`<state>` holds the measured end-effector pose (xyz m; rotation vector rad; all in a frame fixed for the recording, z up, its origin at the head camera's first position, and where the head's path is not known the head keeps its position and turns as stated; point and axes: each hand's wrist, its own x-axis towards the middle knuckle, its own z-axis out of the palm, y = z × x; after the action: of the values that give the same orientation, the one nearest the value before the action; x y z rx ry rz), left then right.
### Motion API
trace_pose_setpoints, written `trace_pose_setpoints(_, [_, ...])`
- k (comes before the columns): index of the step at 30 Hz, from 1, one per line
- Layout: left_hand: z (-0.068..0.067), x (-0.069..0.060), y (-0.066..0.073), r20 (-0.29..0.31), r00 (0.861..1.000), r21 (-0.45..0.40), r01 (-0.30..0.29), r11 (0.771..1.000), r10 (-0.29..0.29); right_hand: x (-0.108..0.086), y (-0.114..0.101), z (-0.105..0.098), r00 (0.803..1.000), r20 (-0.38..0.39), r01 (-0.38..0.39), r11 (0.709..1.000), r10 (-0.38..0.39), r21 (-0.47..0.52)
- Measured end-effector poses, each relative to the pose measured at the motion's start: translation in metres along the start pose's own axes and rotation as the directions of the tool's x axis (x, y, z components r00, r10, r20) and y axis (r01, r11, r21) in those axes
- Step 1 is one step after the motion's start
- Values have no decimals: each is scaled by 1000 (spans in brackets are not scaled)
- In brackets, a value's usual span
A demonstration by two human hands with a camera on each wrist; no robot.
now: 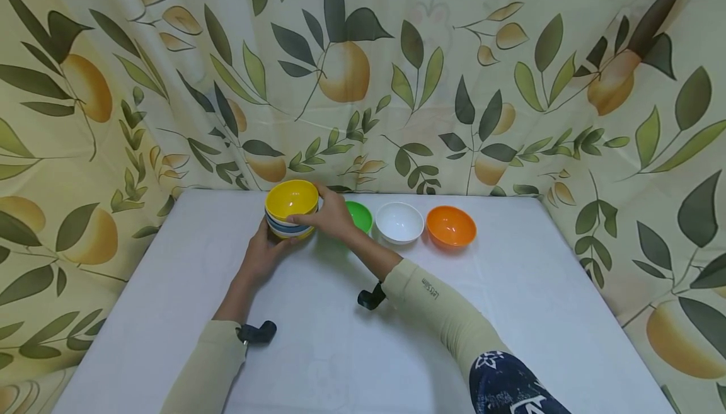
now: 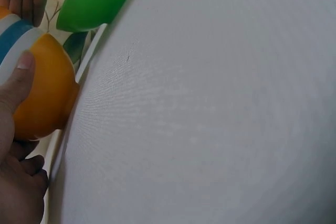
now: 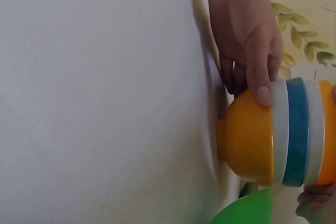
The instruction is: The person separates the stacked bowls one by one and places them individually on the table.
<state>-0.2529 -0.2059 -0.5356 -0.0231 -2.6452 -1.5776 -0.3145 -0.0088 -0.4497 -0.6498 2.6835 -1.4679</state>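
A stack of several nested bowls, with a yellow bowl [image 1: 292,198] on top, stands upright at the table's back left. My left hand [image 1: 263,255] holds the stack low on its left and front. From the right, my right hand [image 1: 331,212] grips the top yellow bowl's rim, thumb in front. The right wrist view shows a yellow-orange bottom bowl [image 3: 247,140], then white, a blue bowl [image 3: 296,129], white and the orange-yellow top one. In the left wrist view the left thumb lies against the bottom bowl [image 2: 50,87].
Right of the stack, in a row, stand a green bowl [image 1: 360,216] partly behind the right hand, a white bowl [image 1: 399,223] and an orange bowl [image 1: 450,226]. A white cloth covers the table [image 1: 317,351]. Patterned curtain [image 1: 420,74] hangs behind and beside it.
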Motion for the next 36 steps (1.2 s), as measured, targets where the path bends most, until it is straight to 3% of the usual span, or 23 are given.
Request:
trace_pose_setpoints(17, [0,-1,2,-4,1000,-2,25,1000,-25,-7,-8,-8,997,-56,49,996,-45,70])
trace_pose_setpoints(31, [1,-1,0,-14,1000,-15,25,1000,-25,-50,-18,-31,995,-40,94,979,-88,179])
trace_pose_setpoints(36, [1,-2,2,-5,998,-20,65,998,-65,-66,-13,-36,991,-39,136,959,-130,248])
